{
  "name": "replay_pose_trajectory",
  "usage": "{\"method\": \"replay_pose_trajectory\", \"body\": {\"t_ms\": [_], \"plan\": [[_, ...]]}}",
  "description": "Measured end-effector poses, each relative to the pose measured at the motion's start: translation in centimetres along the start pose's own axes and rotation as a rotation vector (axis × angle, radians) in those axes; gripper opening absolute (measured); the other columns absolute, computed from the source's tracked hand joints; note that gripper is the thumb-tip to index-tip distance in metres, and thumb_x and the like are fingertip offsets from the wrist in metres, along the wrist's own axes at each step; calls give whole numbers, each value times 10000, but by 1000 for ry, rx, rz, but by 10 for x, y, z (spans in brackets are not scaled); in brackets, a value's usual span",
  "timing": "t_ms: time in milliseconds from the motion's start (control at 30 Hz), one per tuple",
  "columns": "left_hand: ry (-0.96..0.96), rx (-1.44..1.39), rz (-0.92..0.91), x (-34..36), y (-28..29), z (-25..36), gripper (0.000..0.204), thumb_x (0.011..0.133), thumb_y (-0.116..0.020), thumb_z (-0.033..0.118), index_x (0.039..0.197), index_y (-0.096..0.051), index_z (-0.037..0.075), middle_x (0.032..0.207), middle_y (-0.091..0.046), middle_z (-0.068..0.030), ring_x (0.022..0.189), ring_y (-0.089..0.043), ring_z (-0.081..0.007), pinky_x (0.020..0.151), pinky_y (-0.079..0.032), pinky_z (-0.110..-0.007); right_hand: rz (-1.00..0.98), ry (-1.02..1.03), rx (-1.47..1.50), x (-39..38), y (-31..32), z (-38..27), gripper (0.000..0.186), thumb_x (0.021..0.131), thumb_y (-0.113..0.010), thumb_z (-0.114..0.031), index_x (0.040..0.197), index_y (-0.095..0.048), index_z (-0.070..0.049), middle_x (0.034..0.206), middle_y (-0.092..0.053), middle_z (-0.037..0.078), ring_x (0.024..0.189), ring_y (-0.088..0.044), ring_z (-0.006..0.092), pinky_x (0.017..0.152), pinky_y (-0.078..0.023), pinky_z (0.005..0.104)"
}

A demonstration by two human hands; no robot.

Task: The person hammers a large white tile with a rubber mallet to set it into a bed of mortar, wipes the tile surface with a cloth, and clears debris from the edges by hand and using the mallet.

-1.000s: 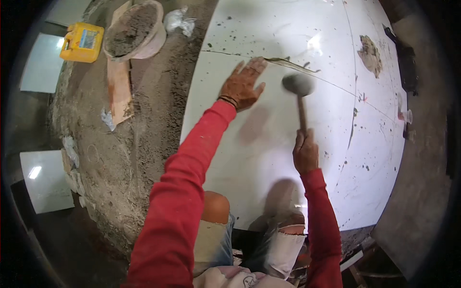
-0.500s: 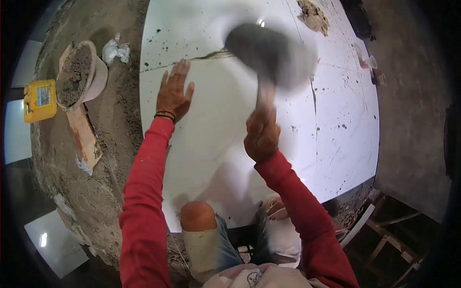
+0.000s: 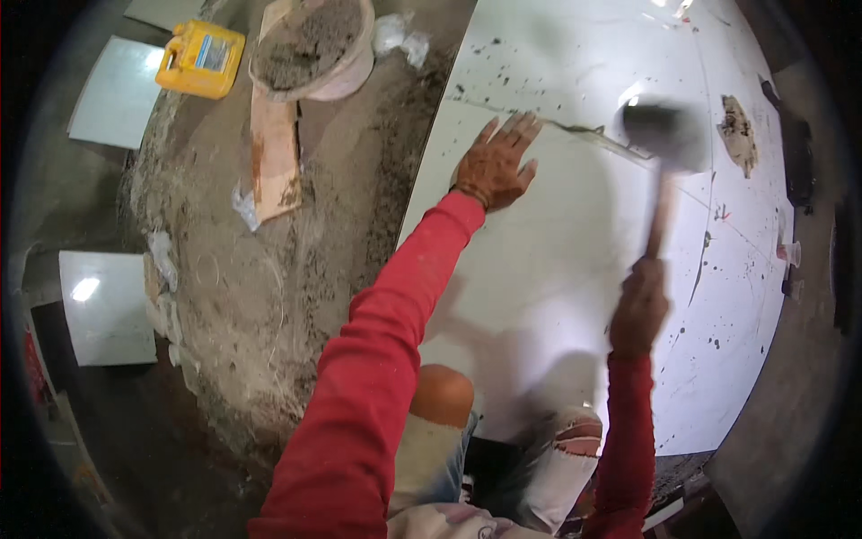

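My left hand (image 3: 493, 167) lies flat with fingers apart on a white glossy tile (image 3: 530, 251), just below a seam with a dark, broken-looking gap (image 3: 585, 131). My right hand (image 3: 639, 304) grips a mallet by its wooden handle. The dark mallet head (image 3: 660, 135) is blurred over the tiles to the right of my left hand, near that seam; whether it touches them I cannot tell. Dark specks and lines mark the tiled surface.
Rough mortar ground (image 3: 350, 180) on the left holds a mortar-filled bucket (image 3: 310, 49), yellow jerrycan (image 3: 199, 58), plank (image 3: 274, 157) and plastic bags (image 3: 400, 40). Loose tiles (image 3: 106, 305) lie farther left. A crumpled scrap (image 3: 738, 135) and clear cups (image 3: 788, 253) sit right. My knees (image 3: 444, 395) are below.
The mallet, large and blurred close to the camera half a second ago, is now farther away and to the right. My left hand stays on the tile; the whole view has shifted.
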State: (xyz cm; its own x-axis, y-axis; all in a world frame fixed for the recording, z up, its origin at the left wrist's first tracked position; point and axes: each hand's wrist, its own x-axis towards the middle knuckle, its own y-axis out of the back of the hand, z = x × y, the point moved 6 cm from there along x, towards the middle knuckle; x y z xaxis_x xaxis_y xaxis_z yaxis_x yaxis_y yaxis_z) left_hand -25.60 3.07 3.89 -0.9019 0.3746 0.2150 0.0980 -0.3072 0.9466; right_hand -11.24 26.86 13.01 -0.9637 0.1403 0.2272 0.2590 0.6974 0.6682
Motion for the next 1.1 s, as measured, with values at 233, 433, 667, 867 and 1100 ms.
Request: {"method": "replay_pose_trajectory", "body": {"t_ms": [233, 433, 667, 867, 1100], "plan": [[-45, -83, 10, 12, -9, 17, 625, 975, -442, 343, 1529, -274, 107, 1585, -291, -100, 1467, -262, -231, 1228, -154, -416, -255, -95, -298, -30, -28, 50, 162, 1013, -492, -181, 1044, -548, -32, 730, -587, 211, 597, -569, 390, 511, -452, 452], [-74, -73, 45, 12, -11, 16, 623, 974, -439, 323, 1529, -271, 97, 1585, -292, -93, 1469, -259, -225, 1228, -158, -418, 171, 14, 226, -7, -12, 18, 363, 1066, -381, -333, 959, -526, -18, 712, -466, 33, 522, -415, 113, 466, -330, 253], [-73, -53, -1, -5, -4, -2, 589, 972, -417, 269, 1519, -298, 90, 1576, -317, -86, 1462, -280, -217, 1218, -186, -418, 108, -248, 343, 3, 8, -17, 359, 1080, -351, -309, 897, -532, -59, 672, -498, -31, 540, -473, 89, 454, -355, 268], [15, -4, 37, -3, -5, -7, 578, 965, -427, 252, 1514, -314, 111, 1569, -330, -84, 1449, -304, -223, 1210, -209, -424, -238, -216, -235, -18, -29, 33, 171, 1009, -509, -174, 994, -591, -25, 742, -621, 196, 648, -613, 400, 532, -453, 447], [86, -39, 87, -2, 2, -13, 587, 966, -438, 291, 1519, -311, 138, 1573, -325, -79, 1447, -306, -227, 1210, -203, -428, -218, -156, -127, -32, -40, 55, 174, 1010, -507, -183, 1036, -546, -16, 666, -563, 157, 545, -545, 303, 480, -430, 380]]}}
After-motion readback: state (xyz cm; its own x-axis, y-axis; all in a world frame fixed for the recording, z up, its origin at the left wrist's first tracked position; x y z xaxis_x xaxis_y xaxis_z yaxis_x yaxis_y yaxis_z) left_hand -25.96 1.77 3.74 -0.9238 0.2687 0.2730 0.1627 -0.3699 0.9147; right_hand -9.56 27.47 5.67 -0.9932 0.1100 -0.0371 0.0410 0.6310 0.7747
